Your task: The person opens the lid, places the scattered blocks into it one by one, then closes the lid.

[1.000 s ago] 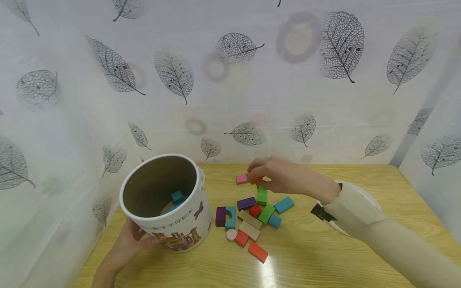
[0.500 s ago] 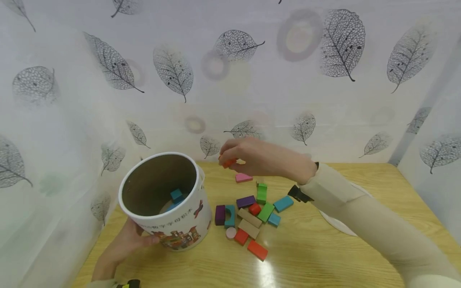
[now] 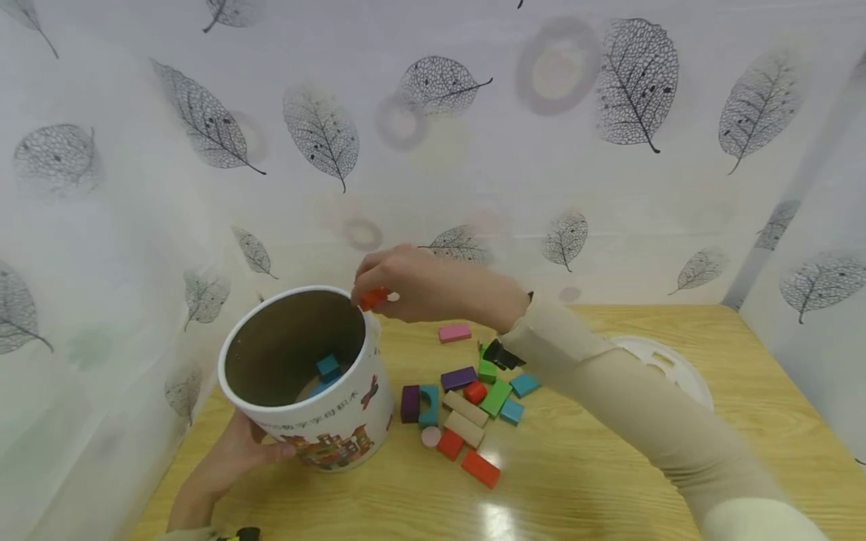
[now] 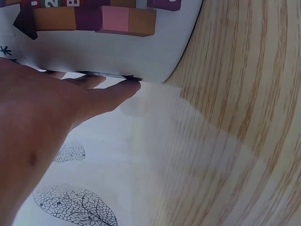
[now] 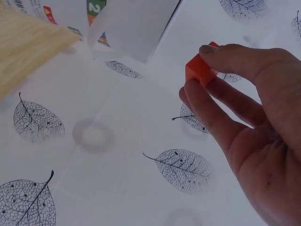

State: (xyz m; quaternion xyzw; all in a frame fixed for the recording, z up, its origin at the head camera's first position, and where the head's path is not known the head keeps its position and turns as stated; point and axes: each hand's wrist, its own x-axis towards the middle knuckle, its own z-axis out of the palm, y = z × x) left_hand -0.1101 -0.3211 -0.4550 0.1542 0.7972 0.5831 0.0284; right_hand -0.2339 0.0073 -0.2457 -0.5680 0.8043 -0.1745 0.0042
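My left hand (image 3: 233, 458) rests against the lower side of a white printed bucket (image 3: 352, 409), its thumb lying along the front. In the left wrist view, extended fingers (image 4: 110, 96) touch the bucket's wall. At the bucket's right rim, my right hand (image 3: 426, 285) pinches an orange-red block (image 3: 372, 298) between thumb and fingertips. The right wrist view shows this block (image 5: 201, 69) standing out from the fingertips. Inside the bucket lie a teal block (image 3: 328, 367) and a blue piece (image 3: 322, 387) beside it.
Several loose blocks lie right of the bucket, among them a purple block (image 3: 459, 378), a green block (image 3: 497, 397), a red block (image 3: 481, 468) and a pink block (image 3: 455, 333). A white lid with cut-outs (image 3: 686, 376) lies at the right. Leaf-patterned sheeting (image 3: 473, 173) encloses the table.
My right hand has lifted the orange-red block from beside the pink block and carried it left to the bucket's rim. The left hand stays at the bucket.
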